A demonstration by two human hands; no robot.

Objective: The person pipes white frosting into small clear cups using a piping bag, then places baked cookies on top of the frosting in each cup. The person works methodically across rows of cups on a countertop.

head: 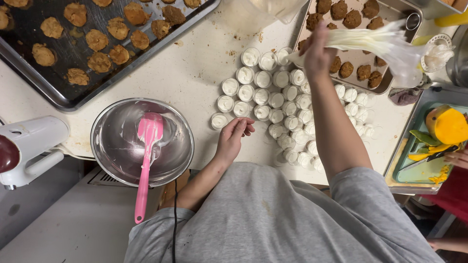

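Piping bag [385, 46] up over the back of the cup cluster, cream-filled, lying nearly level, nozzle end aimed left and down toward the small clear cups [273, 97] on the white counter [195, 68]. Right hand [317, 51] wrapped around the bag near its tip, fingers closed tight on the plastic. Left hand [234, 136] down flat on the counter at the near edge of the cluster, fingers together and loosely extended, fingertips just beside the nearest cup, gripping nothing. Most cups in view already white on top. Best kept steady here: tip low and centred over one cup, squeeze from behind the cream, lift straight off, free hand bracing the row so nothing tips. Further out, steel mixing bowl [122, 146] with a pink spatula [146, 156] resting inside, a white mixer [29, 146] at the left edge, two trays of brown cookies [97, 39], and another person's hand [458, 158] cutting something orange on a green tray [414, 175]
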